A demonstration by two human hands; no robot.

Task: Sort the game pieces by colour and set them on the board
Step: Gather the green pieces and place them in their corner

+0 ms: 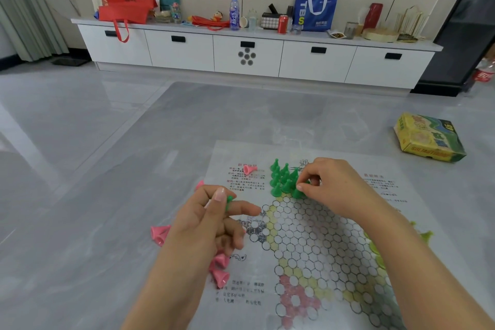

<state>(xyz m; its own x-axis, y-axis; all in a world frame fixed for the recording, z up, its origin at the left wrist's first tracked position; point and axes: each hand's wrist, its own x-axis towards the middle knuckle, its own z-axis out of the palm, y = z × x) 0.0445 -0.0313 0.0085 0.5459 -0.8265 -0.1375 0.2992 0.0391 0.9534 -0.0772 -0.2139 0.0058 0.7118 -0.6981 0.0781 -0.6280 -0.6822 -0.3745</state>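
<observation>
A head-worn camera looks down on a grey table (112,195) with a paper game board (316,244) spread over its near right part. Left of the board's left edge, a pink cone piece (159,234) lies tipped on the bare table, and two more pink pieces (220,269) lie on their sides right at that edge, partly under the left wrist. The left hand (211,220) hovers over the board's left edge, its grip closed: thumb and forefinger pinch one small green piece (229,202), the other fingers loosely curled. Beyond it, toward the board's far left corner, a lone pink piece (250,169) lies on the printed text. At the far point of the board's star pattern, a cluster of green pieces (282,178) stands upright, packed close together. The right hand (332,185) reaches in from the right, its fingertips pinching another green piece (297,192) at the cluster's near right side, touching the board. Yellow-green pieces (426,236) show near the board's right edge, mostly hidden by the right forearm. Toward the table's far right corner lies a yellow and green game box (428,138).
</observation>
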